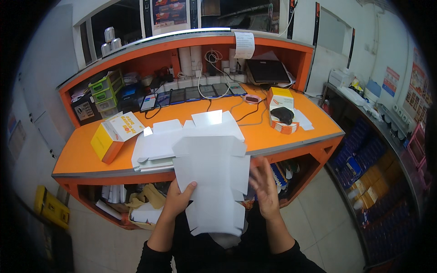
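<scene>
A flat white die-cut carton sheet [210, 175] with flaps along its sides is held up in front of the orange desk. My left hand [176, 198] grips its left edge, thumb on the face toward me and fingers behind. Close by its right edge is my right hand [264, 187], fingers apart and slightly blurred, holding nothing. Just behind the sheet, a stack of similar white carton sheets [152, 149] lies on the desk near its front edge. To its left stands a folded-up yellow and white box [114, 134].
Another yellow and white box [278, 102], with a black object [283, 115] on it, stands at the desk's right. A row of tablets [193, 93] with cables lines the back of the orange desk [259, 134]. A metal shelf counter [364, 111] runs along the right.
</scene>
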Demonstrator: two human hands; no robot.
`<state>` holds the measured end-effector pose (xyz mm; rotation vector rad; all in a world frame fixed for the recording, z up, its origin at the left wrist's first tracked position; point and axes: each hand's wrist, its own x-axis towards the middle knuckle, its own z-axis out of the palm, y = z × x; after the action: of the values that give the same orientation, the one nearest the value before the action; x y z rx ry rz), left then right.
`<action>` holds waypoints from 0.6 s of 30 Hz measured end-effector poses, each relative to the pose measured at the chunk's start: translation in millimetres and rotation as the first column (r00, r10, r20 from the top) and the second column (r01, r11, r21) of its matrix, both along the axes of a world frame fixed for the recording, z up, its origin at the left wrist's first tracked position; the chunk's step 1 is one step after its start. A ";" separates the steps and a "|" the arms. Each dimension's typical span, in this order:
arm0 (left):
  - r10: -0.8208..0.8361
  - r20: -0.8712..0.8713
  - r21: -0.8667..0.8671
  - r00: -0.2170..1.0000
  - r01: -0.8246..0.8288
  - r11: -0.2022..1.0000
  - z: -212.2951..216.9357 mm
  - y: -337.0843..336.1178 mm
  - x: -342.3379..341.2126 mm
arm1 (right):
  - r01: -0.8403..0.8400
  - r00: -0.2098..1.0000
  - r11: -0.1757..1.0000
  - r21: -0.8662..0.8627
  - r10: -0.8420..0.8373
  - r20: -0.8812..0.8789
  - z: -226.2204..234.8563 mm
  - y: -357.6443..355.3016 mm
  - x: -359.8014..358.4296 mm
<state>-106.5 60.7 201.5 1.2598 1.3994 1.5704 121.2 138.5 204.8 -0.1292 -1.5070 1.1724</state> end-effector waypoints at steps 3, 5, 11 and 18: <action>0.057 -0.177 -0.113 0.982 -0.078 0.991 -0.4 -6.8 15.1 | 0.114 0.935 0.976 -0.186 -0.042 0.353 -4.6 -11.8 9.2; 0.171 -0.115 0.249 0.979 -0.139 0.959 -4.5 -13.5 34.7 | 0.334 0.817 0.908 -0.255 -0.143 0.559 -5.3 -16.8 16.6; -0.169 0.355 0.331 0.919 0.046 0.943 -20.5 -44.0 69.7 | 0.194 0.803 0.738 0.646 -0.498 0.327 -14.0 -29.3 6.6; 0.134 0.317 0.062 0.939 -0.162 0.985 -27.3 -42.6 62.7 | 0.253 0.706 0.675 0.693 -0.618 0.345 -17.9 -42.5 6.1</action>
<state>-43.7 18.1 174.3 0.9187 1.2565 1.8592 127.3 96.0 186.9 -0.4262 -2.1437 0.1757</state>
